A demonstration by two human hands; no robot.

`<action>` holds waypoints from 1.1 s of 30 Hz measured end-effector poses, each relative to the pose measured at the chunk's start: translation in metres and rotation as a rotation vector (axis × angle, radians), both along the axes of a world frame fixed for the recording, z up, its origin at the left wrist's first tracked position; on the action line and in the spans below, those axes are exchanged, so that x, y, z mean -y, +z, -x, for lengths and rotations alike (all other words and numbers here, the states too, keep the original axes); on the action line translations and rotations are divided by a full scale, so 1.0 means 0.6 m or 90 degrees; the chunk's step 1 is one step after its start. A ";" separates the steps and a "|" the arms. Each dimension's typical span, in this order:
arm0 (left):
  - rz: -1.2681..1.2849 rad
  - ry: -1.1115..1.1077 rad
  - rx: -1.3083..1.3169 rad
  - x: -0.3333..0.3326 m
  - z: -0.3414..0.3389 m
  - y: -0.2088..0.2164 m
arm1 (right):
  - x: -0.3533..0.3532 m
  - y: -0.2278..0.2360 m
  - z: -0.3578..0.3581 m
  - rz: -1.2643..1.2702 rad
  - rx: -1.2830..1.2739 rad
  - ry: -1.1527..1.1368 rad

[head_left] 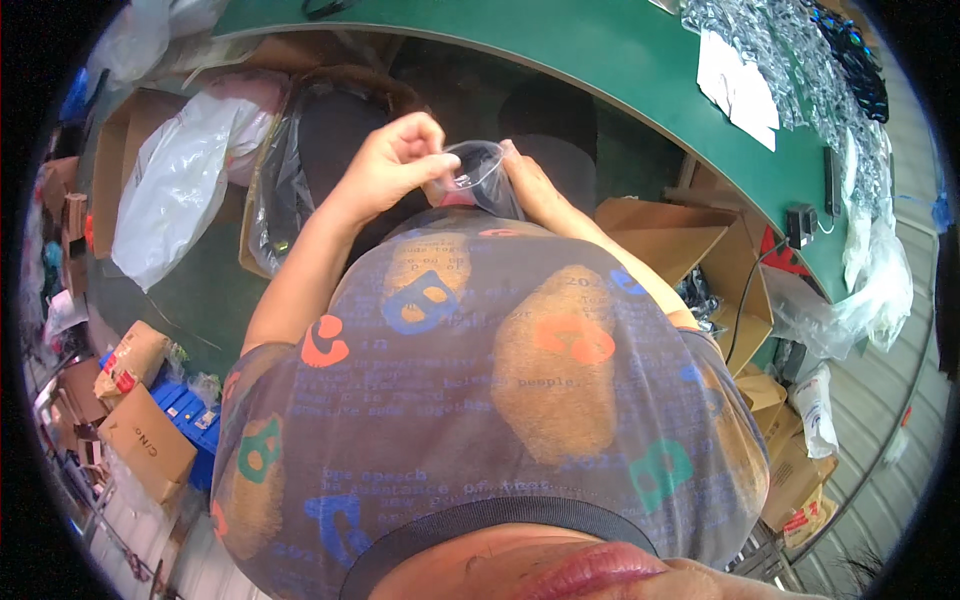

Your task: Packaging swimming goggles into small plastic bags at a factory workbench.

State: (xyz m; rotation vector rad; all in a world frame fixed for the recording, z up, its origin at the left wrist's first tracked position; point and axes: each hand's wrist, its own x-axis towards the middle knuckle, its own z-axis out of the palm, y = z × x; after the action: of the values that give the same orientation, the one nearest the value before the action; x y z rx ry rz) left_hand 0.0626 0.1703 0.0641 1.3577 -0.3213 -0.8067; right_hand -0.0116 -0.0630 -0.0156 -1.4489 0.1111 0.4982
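A clear plastic bag [492,192] is held in front of my body with its round mouth spread and facing up. My left hand [398,165] is closed, its thumb and forefinger at the left side of the bag's mouth. On the opposite side, my right hand [533,186] grips the rim, with the thumb tip showing at the edge. The bag's lower part is hidden behind my shirt, and I cannot tell what is in it.
A green table [590,50] curves across the far side, bearing white paper sheets [735,88] and a heap of shiny clear packets [760,40]. Open cardboard boxes [670,235] stand at right. At left lie a white plastic sack [165,200], a blue crate [190,412] and a carton [148,442].
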 end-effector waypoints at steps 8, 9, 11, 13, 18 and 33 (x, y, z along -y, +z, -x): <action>-0.106 0.007 0.384 0.034 -0.005 0.018 | -0.001 -0.004 0.017 -0.033 0.077 -0.068; -0.115 -0.005 0.414 0.053 -0.002 0.021 | -0.001 -0.017 0.015 0.001 0.126 -0.042; -0.113 -0.083 0.385 0.066 -0.011 0.027 | 0.002 -0.040 0.022 -0.053 0.130 -0.062; -0.086 -0.057 0.424 0.075 -0.006 0.044 | 0.013 -0.035 0.018 -0.037 0.185 -0.082; 0.051 -0.013 0.504 0.063 0.004 0.032 | 0.028 -0.012 0.009 0.027 0.243 -0.036; -0.094 -0.091 0.467 0.066 0.035 -0.002 | 0.025 -0.095 0.019 0.062 0.361 -0.055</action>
State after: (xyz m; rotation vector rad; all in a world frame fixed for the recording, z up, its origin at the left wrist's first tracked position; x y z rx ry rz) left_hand 0.0414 0.1310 0.0627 1.7558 -0.9528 -0.4225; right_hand -0.0232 -0.0781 -0.0728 -1.6225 -0.2552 -0.0007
